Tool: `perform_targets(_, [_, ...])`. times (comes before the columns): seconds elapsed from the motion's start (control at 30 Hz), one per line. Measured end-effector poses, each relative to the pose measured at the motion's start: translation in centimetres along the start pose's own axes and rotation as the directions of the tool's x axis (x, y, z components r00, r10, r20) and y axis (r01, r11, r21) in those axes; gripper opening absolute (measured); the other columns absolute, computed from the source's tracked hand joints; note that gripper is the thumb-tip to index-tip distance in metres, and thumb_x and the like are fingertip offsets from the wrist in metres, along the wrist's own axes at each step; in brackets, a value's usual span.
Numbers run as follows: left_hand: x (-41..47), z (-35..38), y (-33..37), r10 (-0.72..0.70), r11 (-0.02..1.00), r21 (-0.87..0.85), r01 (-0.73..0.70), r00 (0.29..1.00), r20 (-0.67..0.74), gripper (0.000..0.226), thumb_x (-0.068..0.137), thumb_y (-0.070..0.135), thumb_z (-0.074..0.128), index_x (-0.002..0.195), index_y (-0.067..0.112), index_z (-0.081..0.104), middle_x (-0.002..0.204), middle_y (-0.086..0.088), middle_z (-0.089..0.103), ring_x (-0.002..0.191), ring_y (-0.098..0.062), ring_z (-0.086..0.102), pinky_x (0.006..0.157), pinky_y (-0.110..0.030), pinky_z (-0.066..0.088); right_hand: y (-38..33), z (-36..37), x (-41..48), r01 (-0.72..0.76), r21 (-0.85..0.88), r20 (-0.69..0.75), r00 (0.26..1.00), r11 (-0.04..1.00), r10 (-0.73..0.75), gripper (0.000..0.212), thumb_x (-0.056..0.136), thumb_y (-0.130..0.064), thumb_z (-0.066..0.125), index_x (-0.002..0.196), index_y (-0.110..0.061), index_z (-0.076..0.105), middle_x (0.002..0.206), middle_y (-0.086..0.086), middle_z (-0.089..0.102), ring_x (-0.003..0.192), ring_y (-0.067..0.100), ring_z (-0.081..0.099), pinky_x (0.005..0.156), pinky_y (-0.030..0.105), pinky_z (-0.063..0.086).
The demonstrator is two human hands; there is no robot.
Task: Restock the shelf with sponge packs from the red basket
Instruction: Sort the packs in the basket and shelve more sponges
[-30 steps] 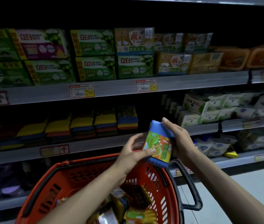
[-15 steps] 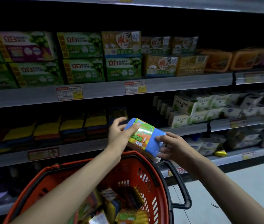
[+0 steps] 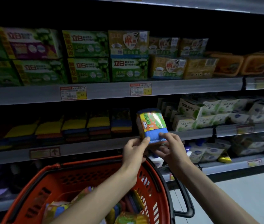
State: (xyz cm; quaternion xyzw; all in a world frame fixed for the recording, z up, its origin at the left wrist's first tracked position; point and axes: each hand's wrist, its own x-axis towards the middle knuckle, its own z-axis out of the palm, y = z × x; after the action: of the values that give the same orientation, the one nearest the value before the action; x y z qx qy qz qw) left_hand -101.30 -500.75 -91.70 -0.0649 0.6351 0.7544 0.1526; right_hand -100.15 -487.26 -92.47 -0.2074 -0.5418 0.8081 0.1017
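Note:
A sponge pack (image 3: pixel 152 125) with a blue sponge and a bright yellow-orange-green label is held up in front of the middle shelf (image 3: pixel 95 146). My left hand (image 3: pixel 134 150) pinches its lower left corner. My right hand (image 3: pixel 170 149) grips its bottom right edge, fingers on the blue face. Stacked sponge packs (image 3: pixel 74 126) in yellow, blue and red lie in rows on that shelf, left of the held pack. Below, the red basket (image 3: pixel 73 178) holds several more colourful packs (image 3: pixel 124 217).
Green and yellow boxed goods (image 3: pixel 86 57) fill the upper shelf. White boxes (image 3: pixel 208 113) sit right of the sponge rows, with a dark gap between them behind the held pack. The basket's black handle (image 3: pixel 184 199) hangs at its right. Grey floor (image 3: pixel 249 191) lies at the right.
The pack has risen from above the basket to shelf height and turned so its label faces me. Both hands have shifted to its lower edge.

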Motion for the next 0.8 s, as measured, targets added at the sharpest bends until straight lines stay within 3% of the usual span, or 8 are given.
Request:
perform_targets(0.1, [1.2, 0.0, 0.1, 0.068, 0.998, 0.006, -0.068, 0.995, -0.068, 0.031, 0.092, 0.031, 0.072, 0.120, 0.018, 0.067, 0.107, 0.000, 0.074, 0.096, -0.008, 0.069, 0.084, -0.028, 0.056, 0.5, 0.3, 0.9, 0.048, -0.056, -0.022, 0.999, 0.997, -0.049, 0.028, 0.092, -0.019, 0.071, 0.116, -0.016, 0.057, 0.117, 0.021, 0.071, 0.098, 0.030, 0.073, 0.088, 0.048, 0.058])
perform_targets(0.2, [2.4, 0.2, 0.5, 0.120, 0.993, 0.012, -0.119, 0.985, -0.124, 0.033, 0.092, 0.028, 0.073, 0.123, 0.017, 0.066, 0.107, 0.000, 0.074, 0.096, -0.008, 0.069, 0.085, -0.027, 0.054, 0.5, 0.6, 1.5, 0.148, -0.188, -0.043, 0.986, 0.971, -0.159, 0.022, 0.092, -0.024, 0.075, 0.111, -0.018, 0.063, 0.113, 0.011, 0.072, 0.103, 0.022, 0.071, 0.075, 0.031, 0.058])
perform_targets(0.33, [3.8, 0.8, 0.7, 0.190, 0.982, 0.041, -0.185, 0.957, -0.217, 0.024, 0.090, 0.024, 0.075, 0.111, 0.019, 0.065, 0.102, -0.001, 0.074, 0.093, -0.014, 0.069, 0.078, -0.024, 0.053, 0.7, 1.0, 2.5, 0.210, -0.297, -0.053, 0.970, 0.931, -0.236, 0.009, 0.094, -0.026, 0.074, 0.101, -0.024, 0.068, 0.105, 0.006, 0.075, 0.094, 0.015, 0.070, 0.064, 0.022, 0.057])
perform_targets(0.4, [4.3, 1.3, 0.6, 0.210, 0.978, 0.076, -0.196, 0.942, -0.261, 0.020, 0.091, 0.025, 0.074, 0.108, 0.021, 0.065, 0.100, 0.002, 0.072, 0.090, -0.013, 0.068, 0.073, -0.019, 0.050, 1.1, 1.4, 3.2, 0.213, -0.317, -0.073, 0.966, 0.924, -0.248, 0.017, 0.093, -0.026, 0.074, 0.107, -0.017, 0.071, 0.104, 0.006, 0.075, 0.098, 0.019, 0.072, 0.066, 0.023, 0.058])
perform_targets(0.47, [4.7, 1.7, 0.5, 0.216, 0.974, 0.127, -0.185, 0.931, -0.295, 0.025, 0.092, 0.031, 0.072, 0.115, 0.022, 0.066, 0.112, 0.001, 0.069, 0.088, -0.006, 0.065, 0.071, -0.016, 0.046, 1.3, 1.7, 4.0, 0.223, -0.338, -0.109, 0.956, 0.915, -0.273, 0.033, 0.092, -0.027, 0.077, 0.117, -0.008, 0.069, 0.106, 0.007, 0.074, 0.100, 0.022, 0.072, 0.071, 0.025, 0.057])
perform_targets(0.6, [4.7, 2.1, 0.3, 0.173, 0.981, 0.136, -0.138, 0.942, -0.287, 0.040, 0.101, 0.029, 0.060, 0.139, 0.017, 0.058, 0.133, 0.005, 0.058, 0.093, -0.001, 0.051, 0.085, -0.021, 0.039, 1.6, 2.1, 5.0, 0.242, -0.386, -0.154, 0.935, 0.890, -0.321, 0.059, 0.083, -0.042, 0.082, 0.128, -0.006, 0.068, 0.112, 0.007, 0.074, 0.103, 0.025, 0.073, 0.092, 0.041, 0.059])
perform_targets(0.7, [4.4, 2.2, 0.1, 0.138, 0.987, 0.123, -0.108, 0.953, -0.271, 0.042, 0.102, 0.021, 0.056, 0.144, 0.019, 0.055, 0.122, 0.009, 0.062, 0.095, -0.003, 0.057, 0.086, -0.023, 0.041, 2.0, 1.9, 5.5, 0.265, -0.476, -0.118, 0.926, 0.839, -0.359, 0.053, 0.075, -0.061, 0.074, 0.102, -0.015, 0.072, 0.095, -0.001, 0.073, 0.098, 0.021, 0.073, 0.094, 0.046, 0.059])
perform_targets(0.8, [4.3, 2.1, 0.0, 0.110, 0.988, 0.138, -0.076, 0.959, -0.261, 0.046, 0.100, 0.012, 0.053, 0.145, 0.020, 0.054, 0.133, 0.000, 0.063, 0.111, -0.013, 0.059, 0.090, -0.025, 0.044, 1.9, 2.0, 5.6, 0.290, -0.532, -0.102, 0.911, 0.795, -0.400, 0.035, 0.084, -0.051, 0.072, 0.092, -0.016, 0.068, 0.077, -0.007, 0.067, 0.076, 0.013, 0.067, 0.082, 0.045, 0.061])
